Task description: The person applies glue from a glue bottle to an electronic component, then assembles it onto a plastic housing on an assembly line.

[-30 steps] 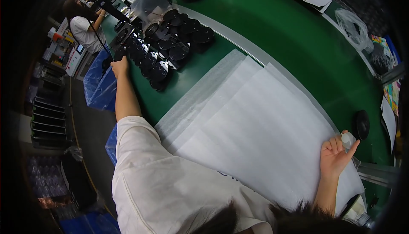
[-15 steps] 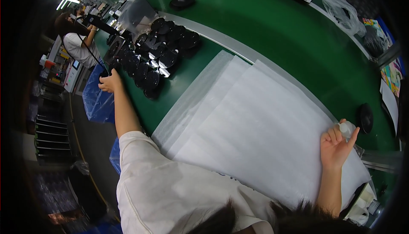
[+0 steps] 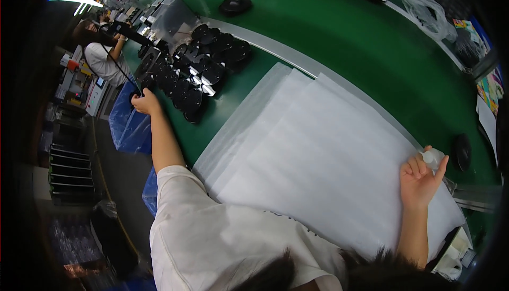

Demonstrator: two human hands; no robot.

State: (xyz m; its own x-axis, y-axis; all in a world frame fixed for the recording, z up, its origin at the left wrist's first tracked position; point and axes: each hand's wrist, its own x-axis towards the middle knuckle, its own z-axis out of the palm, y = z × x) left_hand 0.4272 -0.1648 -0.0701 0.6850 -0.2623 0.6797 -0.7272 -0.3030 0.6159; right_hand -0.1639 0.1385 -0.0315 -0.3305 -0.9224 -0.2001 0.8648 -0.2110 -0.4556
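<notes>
Between nine and ten o'clock, has the left hand outstretched, with fingers partly curled at a dark part beside a blue bag; cannot tell whether gripping it or only touching. Between three and four o'clock, holds a small white bottle in the right hand, with some fingers folded around it and one pointing outward. Faces glossy black parts clustered at eleven o'clock on the green bench, near the left hand, and overlapping white sheets spread from the centre toward four o'clock. Also has a lone disc apart at twelve and a second disc at three, near the bottle.
</notes>
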